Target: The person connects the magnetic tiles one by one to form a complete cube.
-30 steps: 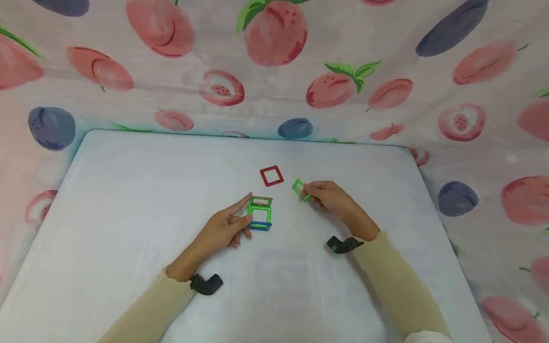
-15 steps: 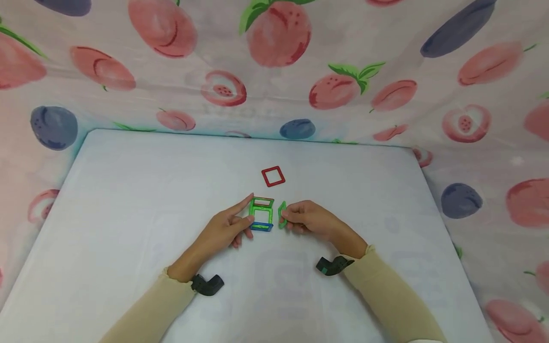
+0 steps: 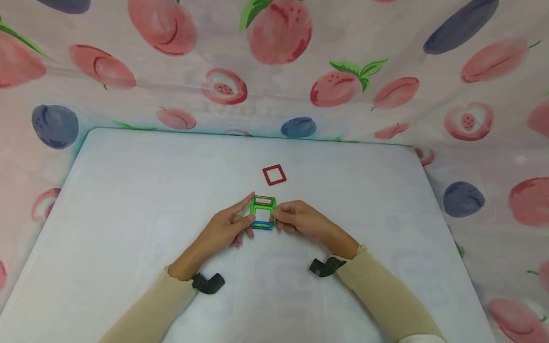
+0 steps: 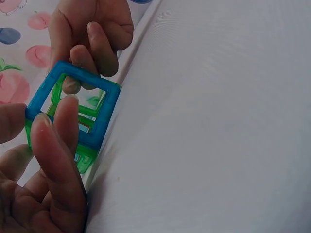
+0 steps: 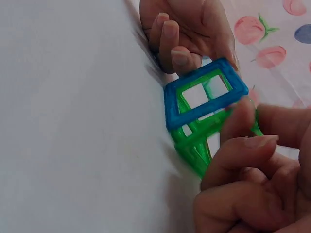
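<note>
A small open box of magnetic tiles [image 3: 264, 206], with green frames, a blue tile [image 4: 88, 76] and a red edge at the far side, stands on the white table. My left hand [image 3: 223, 227] holds it from the left, index finger along the far corner and thumb at the near one. At the box's right side, my right hand [image 3: 305, 220] pinches a green square tile [image 5: 192, 158] between thumb and fingers. That tile is right against the box's edge, and my fingertips partly cover it.
A red square tile [image 3: 278, 182] lies flat on the white table [image 3: 150, 200] beyond the box. Fruit-printed cloth [image 3: 266, 105] rises behind the table's back edge. A black wrist camera [image 3: 208, 284] is worn at the left cuff, another black camera [image 3: 327, 267] at the right.
My right hand has brought the green tile leftward and nearer, turning it upright, from beside the red tile to the box's right side. My left hand has stayed in place on the box.
</note>
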